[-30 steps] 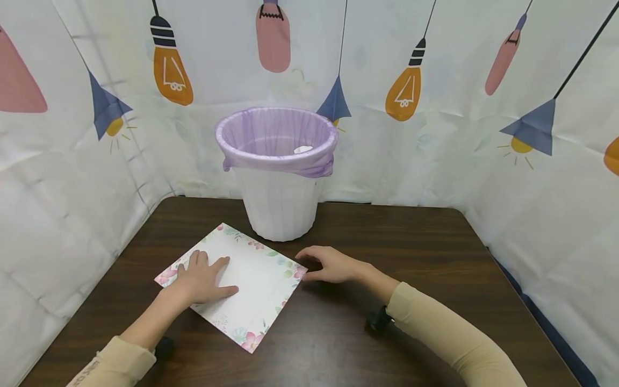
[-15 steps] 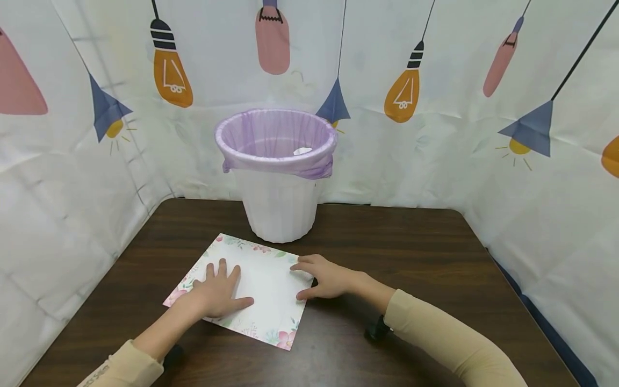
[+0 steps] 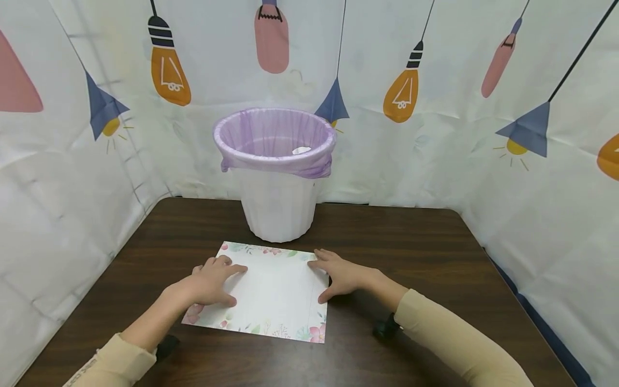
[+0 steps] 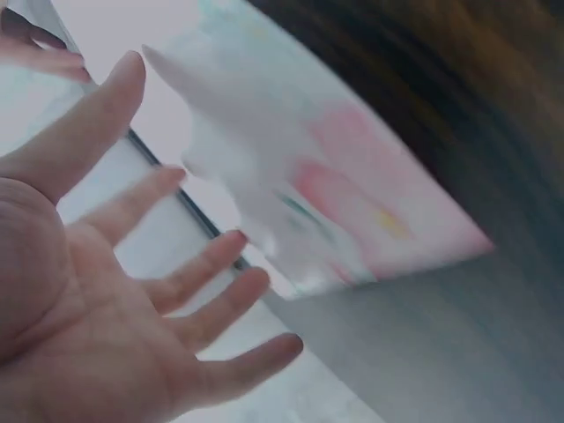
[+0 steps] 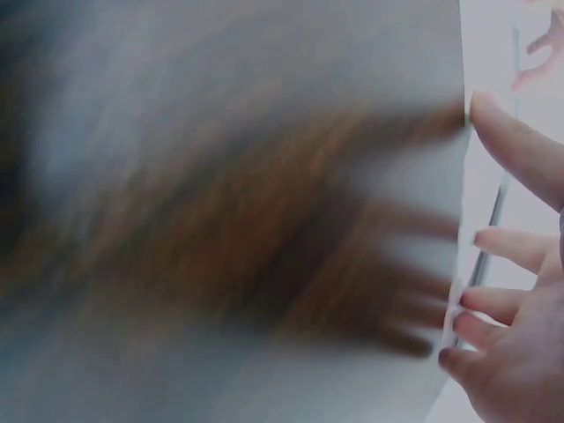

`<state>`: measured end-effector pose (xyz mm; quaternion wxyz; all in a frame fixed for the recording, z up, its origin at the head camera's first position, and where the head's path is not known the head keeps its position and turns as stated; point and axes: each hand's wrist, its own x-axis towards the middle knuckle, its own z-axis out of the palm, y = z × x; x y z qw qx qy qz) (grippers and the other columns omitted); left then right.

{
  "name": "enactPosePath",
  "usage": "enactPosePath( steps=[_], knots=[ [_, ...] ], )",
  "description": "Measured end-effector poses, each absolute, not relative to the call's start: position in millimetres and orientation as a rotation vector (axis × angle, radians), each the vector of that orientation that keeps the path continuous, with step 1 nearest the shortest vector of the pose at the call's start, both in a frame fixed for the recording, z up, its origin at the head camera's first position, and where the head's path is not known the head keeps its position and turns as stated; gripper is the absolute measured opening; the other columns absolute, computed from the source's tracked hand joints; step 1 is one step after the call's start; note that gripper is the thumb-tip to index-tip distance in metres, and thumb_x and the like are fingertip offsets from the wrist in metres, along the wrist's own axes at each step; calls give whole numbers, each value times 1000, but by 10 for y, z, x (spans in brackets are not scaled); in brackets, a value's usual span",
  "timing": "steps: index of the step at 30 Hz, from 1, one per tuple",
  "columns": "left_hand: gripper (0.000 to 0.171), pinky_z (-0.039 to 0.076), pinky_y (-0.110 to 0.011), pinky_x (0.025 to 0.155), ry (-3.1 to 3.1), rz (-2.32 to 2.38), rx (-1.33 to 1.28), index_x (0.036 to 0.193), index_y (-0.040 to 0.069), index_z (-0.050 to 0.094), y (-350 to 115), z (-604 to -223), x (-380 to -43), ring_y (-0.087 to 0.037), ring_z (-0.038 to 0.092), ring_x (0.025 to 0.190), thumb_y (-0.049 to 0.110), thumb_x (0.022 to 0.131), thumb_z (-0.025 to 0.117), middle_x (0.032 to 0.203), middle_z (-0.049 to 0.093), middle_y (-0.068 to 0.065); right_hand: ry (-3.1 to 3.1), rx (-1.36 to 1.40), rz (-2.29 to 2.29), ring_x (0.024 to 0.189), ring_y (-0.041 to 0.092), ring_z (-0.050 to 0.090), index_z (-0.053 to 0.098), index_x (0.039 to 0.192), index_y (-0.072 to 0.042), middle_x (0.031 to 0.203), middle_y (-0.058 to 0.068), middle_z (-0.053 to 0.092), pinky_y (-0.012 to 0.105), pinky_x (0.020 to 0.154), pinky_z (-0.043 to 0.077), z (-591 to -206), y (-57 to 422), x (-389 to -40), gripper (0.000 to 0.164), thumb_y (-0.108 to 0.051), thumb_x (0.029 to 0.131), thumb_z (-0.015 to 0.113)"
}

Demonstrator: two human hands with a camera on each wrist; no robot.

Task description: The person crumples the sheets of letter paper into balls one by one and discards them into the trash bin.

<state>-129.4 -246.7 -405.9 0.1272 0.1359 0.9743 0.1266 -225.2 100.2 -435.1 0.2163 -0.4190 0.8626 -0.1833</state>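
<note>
A white sheet of paper (image 3: 275, 293) with a printed border of pink flowers and green leaves lies on the dark wooden table, its long edges nearly level in the head view. On its left part rests my left hand (image 3: 208, 282), thumb and fingers spread apart. My right hand (image 3: 344, 274) touches the right edge, with fingertips and thumb at the paper. In the left wrist view, the fingers of the left hand (image 4: 115, 291) reach toward a flowered corner of the paper (image 4: 352, 185). The right wrist view has the right hand (image 5: 520, 326) with its fingertips along the paper's edge.
Behind the paper stands a white trash bin (image 3: 278, 207) lined with a purple bag (image 3: 275, 161); something white (image 3: 301, 150) shows inside. A white curtain (image 3: 406, 161) printed with lamps surrounds the back and sides of the table (image 3: 406, 242).
The paper has turned counterclockwise from a diagonal position to nearly straight and shifted right. My left hand turned and slid with it; my right hand came onto its right edge.
</note>
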Motion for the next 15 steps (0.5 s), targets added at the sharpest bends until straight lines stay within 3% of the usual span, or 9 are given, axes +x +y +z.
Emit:
enactPosePath(
  steps=[5, 11, 15],
  knots=[
    [72, 32, -80, 95, 2789, 405, 414, 144, 15, 60, -2541, -4077, -1348, -58, 29, 137, 29, 79, 88, 152, 34, -34, 2386, -1118, -554, 155, 38, 9, 43, 156, -8, 168, 20, 15, 59, 119, 21, -4343, 1196, -2322, 91, -32, 82, 89],
    [85, 30, -80, 97, 2722, 464, 464, 149, 15, 54, -2544, -4079, -1340, -55, 26, 141, 32, 76, 91, 157, 29, -30, 2389, -1087, -588, 155, 35, 10, 46, 155, -13, 169, 16, 14, 57, 119, 25, -4385, 1435, -2398, 87, -31, 82, 89],
    [96, 23, -81, 102, 2662, 491, 517, 153, 15, 49, -2490, -4079, -1326, -52, 23, 144, 34, 71, 95, 160, 24, -27, 2425, -1063, -616, 152, 37, 17, 49, 152, -12, 167, 16, 20, 57, 114, 33, -4403, 1610, -2420, 85, -28, 80, 90]
  ],
)
